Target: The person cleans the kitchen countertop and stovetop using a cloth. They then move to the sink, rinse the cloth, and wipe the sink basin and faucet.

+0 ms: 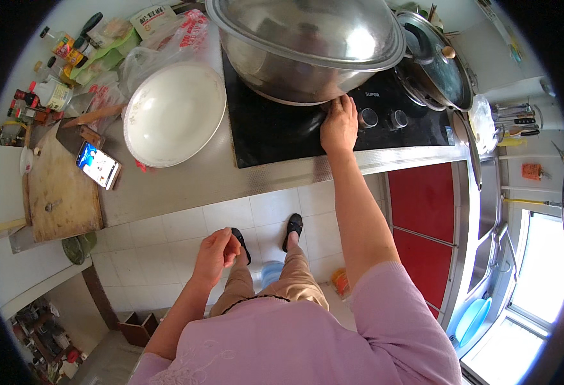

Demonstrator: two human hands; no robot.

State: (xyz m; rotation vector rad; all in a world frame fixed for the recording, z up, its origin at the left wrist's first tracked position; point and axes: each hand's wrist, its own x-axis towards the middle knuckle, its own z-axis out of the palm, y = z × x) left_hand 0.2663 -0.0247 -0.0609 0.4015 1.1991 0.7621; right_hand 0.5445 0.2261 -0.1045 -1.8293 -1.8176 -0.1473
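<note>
My right hand reaches over the black SUPOR cooktop. Its fingertips meet the lower edge of a large stainless steel pot; whether they grip anything there is hidden. A domed metal lid covers the pot. Two control knobs, a left knob and a right knob, sit just right of that hand. In front of my body, above the tiled floor, hangs my left hand with fingers loosely curled and nothing visible in it. A wide white bowl stands on the counter left of the cooktop.
A lit phone leans by a wooden cutting board. Bottles and jars and plastic bags crowd the back left. A glass-lidded pan stands at right, its long handle jutting past the counter edge. Red cabinet doors are below.
</note>
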